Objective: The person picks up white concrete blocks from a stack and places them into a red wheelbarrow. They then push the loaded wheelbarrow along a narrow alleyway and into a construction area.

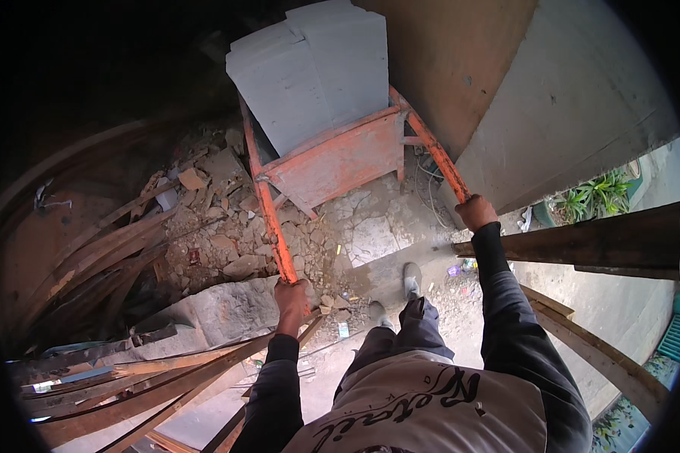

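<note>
My left hand [292, 300] is wrapped round the end of the left orange handle [274, 230] of a handcart. Around the tip of the right orange handle [440, 155] closes my right hand [477, 213]. Both arms reach forward, spread wide. The cart's worn, orange-painted end board [340, 160] faces me, with short legs below it touching or close to the floor. On the cart rests a stack of large pale grey blocks or slabs [321, 75], rising above the board. The cart's wheels are hidden.
Broken rubble [230, 226] heaps up left of the cart. Wooden planks [166, 377] and a concrete chunk [223, 317] lie at the left. Grey sheeting [574, 98] stands on the right, near a potted plant [601, 196]. A dark beam [582, 241] juts in from the right.
</note>
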`<state>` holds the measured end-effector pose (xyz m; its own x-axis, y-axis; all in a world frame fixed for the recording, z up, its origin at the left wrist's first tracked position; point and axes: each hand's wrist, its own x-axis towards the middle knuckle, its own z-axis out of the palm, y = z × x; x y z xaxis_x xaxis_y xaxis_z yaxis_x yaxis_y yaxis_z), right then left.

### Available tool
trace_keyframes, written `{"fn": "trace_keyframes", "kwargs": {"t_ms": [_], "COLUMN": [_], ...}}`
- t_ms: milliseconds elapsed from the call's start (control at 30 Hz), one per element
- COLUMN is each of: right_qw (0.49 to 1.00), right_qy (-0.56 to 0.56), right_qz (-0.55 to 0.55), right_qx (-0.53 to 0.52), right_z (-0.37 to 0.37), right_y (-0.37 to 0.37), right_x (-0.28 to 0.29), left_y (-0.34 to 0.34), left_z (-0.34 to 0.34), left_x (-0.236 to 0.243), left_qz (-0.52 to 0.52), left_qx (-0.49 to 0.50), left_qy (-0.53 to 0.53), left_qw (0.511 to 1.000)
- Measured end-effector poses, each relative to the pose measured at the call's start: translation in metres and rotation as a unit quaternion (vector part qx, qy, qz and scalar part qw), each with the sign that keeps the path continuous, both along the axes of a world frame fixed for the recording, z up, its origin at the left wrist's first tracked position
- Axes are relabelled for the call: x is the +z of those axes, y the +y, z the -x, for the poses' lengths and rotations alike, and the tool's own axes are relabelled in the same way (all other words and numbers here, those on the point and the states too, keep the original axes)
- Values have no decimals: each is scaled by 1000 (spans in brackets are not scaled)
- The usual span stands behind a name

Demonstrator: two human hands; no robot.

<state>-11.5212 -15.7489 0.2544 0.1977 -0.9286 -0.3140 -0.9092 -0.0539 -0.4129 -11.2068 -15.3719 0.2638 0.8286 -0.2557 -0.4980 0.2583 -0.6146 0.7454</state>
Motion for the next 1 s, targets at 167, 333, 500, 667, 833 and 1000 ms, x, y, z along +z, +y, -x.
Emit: {"fn": "trace_keyframes", "kwargs": {"t_ms": [167, 333, 500, 667, 833, 1000], "right_qw": [998, 996, 995, 991, 987, 985], "right_qy": [40, 42, 76, 97, 109, 109], "right_qz": [35, 46, 28, 62, 89, 96], "right_qx": [24, 64, 59, 68, 75, 89], "right_z": [-12, -7, -4, -11, -15, -21], "right_y": [0, -9, -17, -21, -12, -3], "right_x": [8, 1, 36, 58, 56, 56], "left_y": [-4, 7, -9, -5, 4, 16], "left_z": [7, 1, 15, 19, 1, -12], "left_x": [29, 16, 52, 56, 47, 41], "left_qz": [-32, -37, -93, -29, -46, -95], "left_qx": [21, 17, 20, 20, -47, -100], "left_qy": [27, 76, 64, 92, 34, -65], "left_qw": [999, 996, 993, 995, 997, 988]}}
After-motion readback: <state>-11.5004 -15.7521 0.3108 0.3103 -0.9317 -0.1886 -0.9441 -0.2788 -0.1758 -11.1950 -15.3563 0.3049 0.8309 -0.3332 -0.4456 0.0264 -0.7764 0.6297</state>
